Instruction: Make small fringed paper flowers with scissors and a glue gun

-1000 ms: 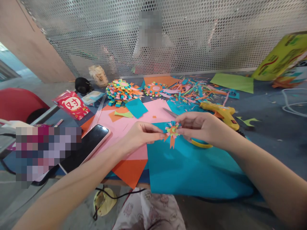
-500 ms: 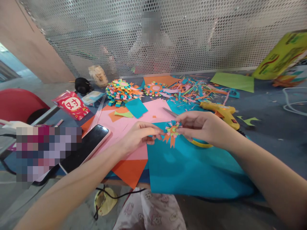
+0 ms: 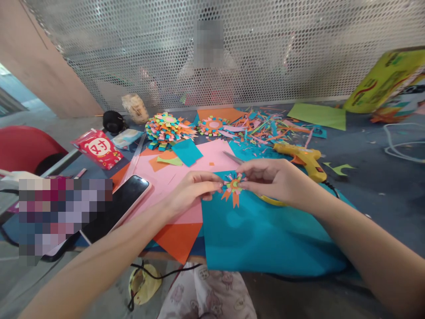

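A small paper flower [image 3: 233,188] with pink, orange and blue strips round a yellow centre hangs just above a blue paper sheet [image 3: 265,235]. My right hand [image 3: 277,179] pinches its right side with closed fingers. My left hand [image 3: 192,190] pinches its left edge, fingers together. Under my right hand lie scissors [image 3: 232,157] with yellow handles, partly hidden.
Pink [image 3: 186,170] and orange [image 3: 177,239] sheets lie left of the blue one. A phone [image 3: 116,206], a yellow glue gun [image 3: 303,157], finished paper flowers [image 3: 168,126], paper scraps [image 3: 262,124] and a red packet [image 3: 98,148] sit around. A perforated metal screen [image 3: 232,48] stands behind, with a person beyond it.
The view has shifted slightly, and the flower with both hands sits a little further left and lower in the picture. My left fingers have edged closer to the flower.
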The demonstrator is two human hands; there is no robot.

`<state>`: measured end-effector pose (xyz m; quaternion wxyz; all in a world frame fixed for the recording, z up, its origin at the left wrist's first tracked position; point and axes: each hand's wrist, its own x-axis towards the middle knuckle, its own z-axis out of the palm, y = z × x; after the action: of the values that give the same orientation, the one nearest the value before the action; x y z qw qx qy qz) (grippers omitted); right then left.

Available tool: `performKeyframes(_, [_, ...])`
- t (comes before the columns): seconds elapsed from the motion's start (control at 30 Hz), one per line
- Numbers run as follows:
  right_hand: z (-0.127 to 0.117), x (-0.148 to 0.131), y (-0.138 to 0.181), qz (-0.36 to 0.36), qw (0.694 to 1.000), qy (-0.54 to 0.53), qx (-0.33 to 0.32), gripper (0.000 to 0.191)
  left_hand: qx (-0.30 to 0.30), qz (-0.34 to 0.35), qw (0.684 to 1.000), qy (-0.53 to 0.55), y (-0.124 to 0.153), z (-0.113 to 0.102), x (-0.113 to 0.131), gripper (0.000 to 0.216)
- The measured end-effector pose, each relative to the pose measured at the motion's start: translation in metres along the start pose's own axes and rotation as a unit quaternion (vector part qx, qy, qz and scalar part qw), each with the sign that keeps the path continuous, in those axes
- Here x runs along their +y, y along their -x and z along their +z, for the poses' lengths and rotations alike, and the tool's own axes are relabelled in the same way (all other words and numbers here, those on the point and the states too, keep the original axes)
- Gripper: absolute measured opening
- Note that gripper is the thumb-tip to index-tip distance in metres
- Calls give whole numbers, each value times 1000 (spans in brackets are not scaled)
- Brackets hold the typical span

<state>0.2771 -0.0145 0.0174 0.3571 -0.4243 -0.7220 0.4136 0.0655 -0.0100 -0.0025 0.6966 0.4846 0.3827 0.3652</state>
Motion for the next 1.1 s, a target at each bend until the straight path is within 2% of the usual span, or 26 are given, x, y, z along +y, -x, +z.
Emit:
performKeyframes(0.23, [0,-2,0,-9,1000,-3,7,25,20,3,999,-39,3,3,5,16])
performKeyframes(0.47, [0,-2,1,-4,1000,-18,9,27,8,71,994,-85,3,4,6,11])
performKeyframes(0.87, [1,-9,1,0,1000,-21,10,27,15,59,992,-114,4,6,5,11])
performKeyframes(1.1, [0,-8,2,3,1000,-21,19,27,19,60,994,-89,4,7,6,12])
